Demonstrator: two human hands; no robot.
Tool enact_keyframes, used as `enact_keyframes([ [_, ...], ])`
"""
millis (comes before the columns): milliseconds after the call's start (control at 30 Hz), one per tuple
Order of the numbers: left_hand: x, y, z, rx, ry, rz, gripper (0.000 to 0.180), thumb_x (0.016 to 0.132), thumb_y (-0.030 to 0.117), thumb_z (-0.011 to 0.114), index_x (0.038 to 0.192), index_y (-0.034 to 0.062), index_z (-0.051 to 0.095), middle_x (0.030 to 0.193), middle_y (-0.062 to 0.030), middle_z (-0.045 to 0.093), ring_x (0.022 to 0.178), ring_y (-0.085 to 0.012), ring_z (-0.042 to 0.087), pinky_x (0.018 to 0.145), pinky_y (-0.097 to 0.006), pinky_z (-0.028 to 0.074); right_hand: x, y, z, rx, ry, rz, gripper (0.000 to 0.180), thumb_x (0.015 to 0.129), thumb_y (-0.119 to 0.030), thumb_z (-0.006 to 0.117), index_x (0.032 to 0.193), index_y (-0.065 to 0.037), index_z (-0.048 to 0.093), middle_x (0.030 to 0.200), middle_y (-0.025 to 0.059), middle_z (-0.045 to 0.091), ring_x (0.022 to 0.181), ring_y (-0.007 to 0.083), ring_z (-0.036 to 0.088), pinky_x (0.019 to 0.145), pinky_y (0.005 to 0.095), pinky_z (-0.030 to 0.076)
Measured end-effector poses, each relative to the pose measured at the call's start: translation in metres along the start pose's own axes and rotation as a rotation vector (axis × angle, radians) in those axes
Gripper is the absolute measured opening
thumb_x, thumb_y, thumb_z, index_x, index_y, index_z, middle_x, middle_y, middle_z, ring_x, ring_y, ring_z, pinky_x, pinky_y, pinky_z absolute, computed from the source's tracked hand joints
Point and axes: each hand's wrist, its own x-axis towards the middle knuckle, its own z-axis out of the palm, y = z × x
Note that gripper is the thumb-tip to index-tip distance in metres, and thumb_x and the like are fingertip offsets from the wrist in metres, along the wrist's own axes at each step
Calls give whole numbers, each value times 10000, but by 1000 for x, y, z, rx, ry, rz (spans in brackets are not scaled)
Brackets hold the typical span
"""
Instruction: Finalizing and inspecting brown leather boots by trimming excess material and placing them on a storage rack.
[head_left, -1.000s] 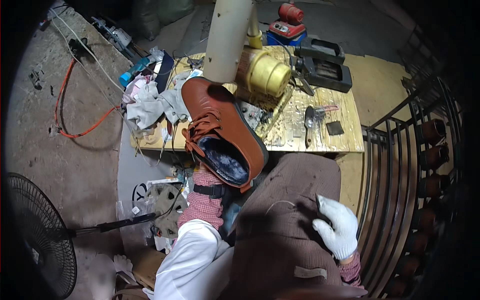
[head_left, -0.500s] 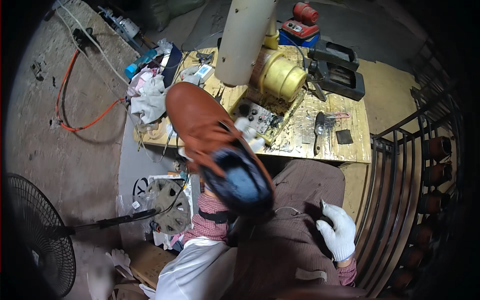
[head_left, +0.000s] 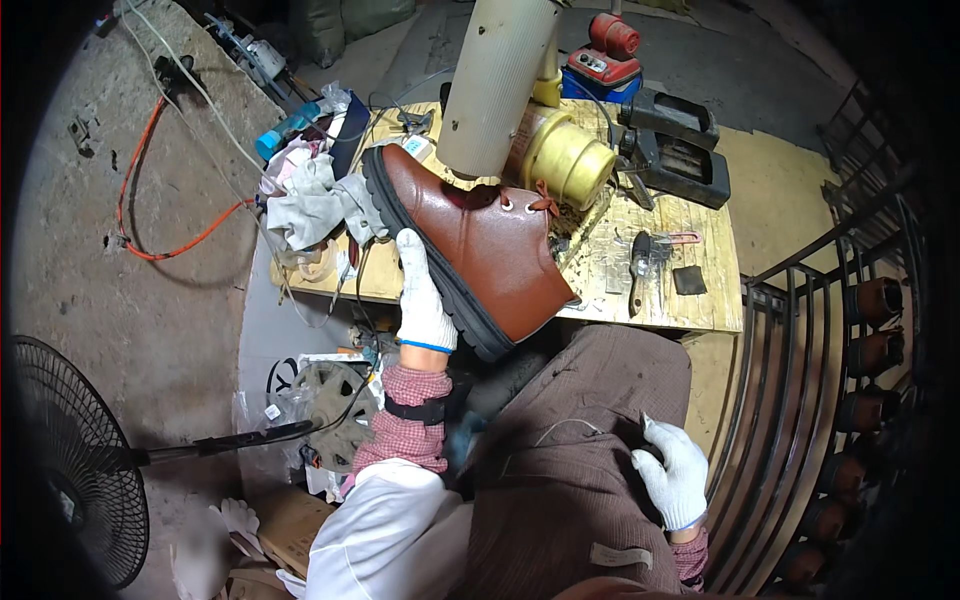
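My left hand (head_left: 424, 305), in a white knit glove, grips a reddish-brown leather ankle boot (head_left: 490, 250) by its black ridged sole. The thumb lies along the sole; the other fingers are hidden behind. Held side-on over the table's near edge, the boot points its toe to the upper left and its shaft to the lower right. Short laces show by the eyelets. Lower right, my gloved right hand (head_left: 675, 478) rests by my brown-covered lap (head_left: 580, 440), thumb and forefinger apart, holding nothing that I can see.
Behind the boot, a beige pipe (head_left: 495, 90) and a yellow cylindrical machine part (head_left: 570, 160) stand on the wooden table (head_left: 715, 260). A dark-bristled brush (head_left: 638, 265) lies to the right. Metal racks (head_left: 770, 400) with boots line the right; a black fan (head_left: 75, 465) stands left.
My left hand has turned the boot from showing its top and opening to showing its side and sole, slightly farther up. My right hand has barely moved.
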Motion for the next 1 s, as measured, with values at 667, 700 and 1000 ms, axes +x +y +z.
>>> enact_keyframes([
  [667, 31, 47, 61, 386, 309, 565, 1100, 923, 419, 742, 1633, 111, -39, 1600, -130, 310, 1360, -299, 449, 1101, -426, 425, 8, 26, 9, -18, 23, -29, 355, 771, -181, 803, 1088, -53, 709, 1070, 149, 729, 958, 333, 707, 827, 392, 564],
  [700, 29, 45, 51, 367, 311, 536, 1077, 926, 443, 732, 1635, 114, -8, 1592, -126, 324, 1359, -296, 450, 1103, -424, 422, 6, 26, 9, -31, 25, -25, 355, 772, -180, 802, 1091, -54, 708, 1068, 147, 729, 956, 333, 707, 825, 393, 564],
  [1000, -67, -29, -67, -277, -217, -441, 739, 1023, 569, 466, 1543, 57, 350, 1543, -158, 434, 1392, -397, 430, 1188, -543, 319, 9, 25, 9, -46, -10, -33, 379, 799, -233, 786, 1134, -73, 713, 1044, 138, 727, 923, 336, 706, 809, 404, 562],
])
